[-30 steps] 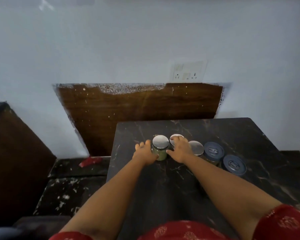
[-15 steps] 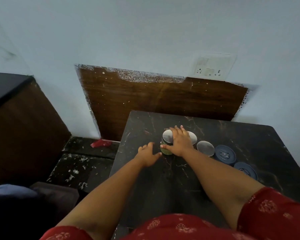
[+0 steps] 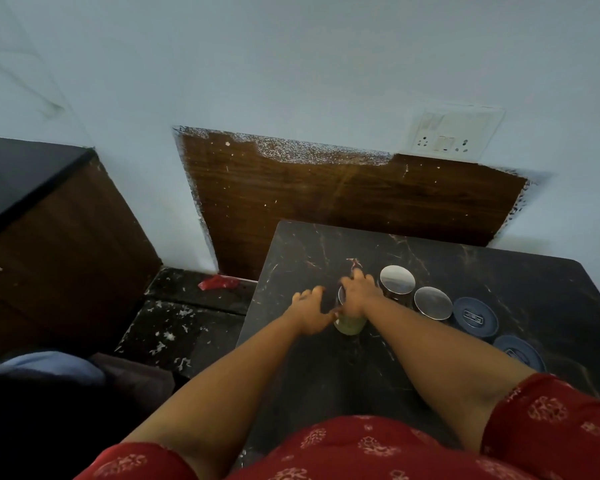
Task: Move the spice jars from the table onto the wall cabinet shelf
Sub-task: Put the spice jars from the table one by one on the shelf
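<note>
Jar [image 3: 350, 323], frame centre: right hand [image 3: 358, 296] clamped over its lid, left hand [image 3: 310, 310] spread alongside; best lifted straight up, clear of neighbouring jars [image 3: 397, 279].

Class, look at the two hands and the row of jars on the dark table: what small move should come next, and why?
Probably lift the green jar straight up off the table. The right hand already grips it from above over the lid, while the left hand rests open beside it. Two silver-lidded jars stand close on its right, so a straight lift should avoid knocking them.
</note>
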Available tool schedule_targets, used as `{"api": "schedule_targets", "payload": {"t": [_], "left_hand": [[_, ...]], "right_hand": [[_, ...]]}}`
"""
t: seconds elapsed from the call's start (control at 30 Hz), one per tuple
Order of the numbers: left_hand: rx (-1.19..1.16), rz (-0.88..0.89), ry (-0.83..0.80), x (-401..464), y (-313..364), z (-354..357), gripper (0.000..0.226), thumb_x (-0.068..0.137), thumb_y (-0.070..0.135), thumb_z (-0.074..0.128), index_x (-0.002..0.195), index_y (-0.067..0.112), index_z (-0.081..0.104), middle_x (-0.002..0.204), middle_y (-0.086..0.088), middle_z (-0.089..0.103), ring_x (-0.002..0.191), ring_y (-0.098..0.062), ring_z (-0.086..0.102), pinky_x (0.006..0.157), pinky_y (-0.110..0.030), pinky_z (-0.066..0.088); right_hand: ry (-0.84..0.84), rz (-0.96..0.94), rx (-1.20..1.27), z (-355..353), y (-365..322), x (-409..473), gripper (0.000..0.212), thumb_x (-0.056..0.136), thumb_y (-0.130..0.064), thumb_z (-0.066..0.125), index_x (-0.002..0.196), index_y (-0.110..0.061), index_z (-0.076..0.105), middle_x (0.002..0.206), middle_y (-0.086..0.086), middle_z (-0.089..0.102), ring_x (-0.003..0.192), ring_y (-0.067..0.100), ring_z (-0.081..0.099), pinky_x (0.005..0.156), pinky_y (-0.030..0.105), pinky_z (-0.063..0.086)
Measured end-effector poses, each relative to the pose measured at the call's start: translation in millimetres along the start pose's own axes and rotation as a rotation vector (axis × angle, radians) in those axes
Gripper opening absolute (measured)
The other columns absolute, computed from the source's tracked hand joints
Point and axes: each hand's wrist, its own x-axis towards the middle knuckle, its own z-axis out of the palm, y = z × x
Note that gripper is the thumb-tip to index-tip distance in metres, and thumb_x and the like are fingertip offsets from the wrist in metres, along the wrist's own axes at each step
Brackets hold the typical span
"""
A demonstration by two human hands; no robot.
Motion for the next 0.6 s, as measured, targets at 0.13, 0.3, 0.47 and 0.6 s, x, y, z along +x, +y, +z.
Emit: {"api": "schedule_targets", "payload": {"t": [0.13, 0.3, 0.47, 0.6], "left_hand": [[-0.028, -0.004, 0.011, -1.8, -3.6, -5.8, 0.075, 0.09, 0.05, 0.057, 0.149, 0.017, 0.026, 0.15, -0.012, 0.033, 0.14, -0.033, 0.028, 0.111, -0.046, 0.033], [-0.579, -0.217, 0.15, 2.3, 3.0, -20.8, 0.07, 0.095, 0.057, 0.042, 0.15, 0.017, 0.026, 0.154, -0.015, 0.027, 0.137, -0.037, 0.035, 0.108, -0.053, 0.038], [-1.273, -0.489, -0.098, 5.0, 4.2, -30.3, 0.075, 0.09, 0.066, 0.043, 0.15, 0.022, 0.028, 0.146, -0.017, 0.042, 0.126, -0.042, 0.049, 0.093, -0.052, 0.048], [-1.515, -0.353, -0.366, 5.5, 3.1, -31.0, 0.074, 0.084, 0.065, 0.054, 0.137, 0.014, 0.049, 0.126, -0.02, 0.062, 0.108, -0.038, 0.066, 0.084, -0.045, 0.057]], "right_hand": [[-0.024, 0.053, 0.14, 8.0, 2.3, -0.4, 0.078, 0.076, -0.049, 0.074, 0.141, -0.028, 0.035, 0.144, 0.009, 0.031, 0.134, 0.033, 0.033, 0.103, 0.048, 0.041], [0.006, 0.227, 0.885, -28.8, 21.1, -0.4, 0.082, 0.065, -0.047, 0.082, 0.127, -0.017, 0.037, 0.121, 0.006, 0.05, 0.109, 0.027, 0.054, 0.084, 0.039, 0.05], [0.069, 0.085, 1.472, -46.6, 16.9, -5.4, 0.059, 0.076, -0.023, 0.078, 0.125, -0.001, 0.054, 0.123, 0.023, 0.061, 0.108, 0.036, 0.061, 0.087, 0.041, 0.05], [0.028, 0.037, 1.721, -44.5, 18.4, -16.3, 0.041, 0.087, -0.022, 0.067, 0.121, 0.001, 0.062, 0.117, 0.021, 0.064, 0.103, 0.03, 0.061, 0.09, 0.039, 0.047]]}}
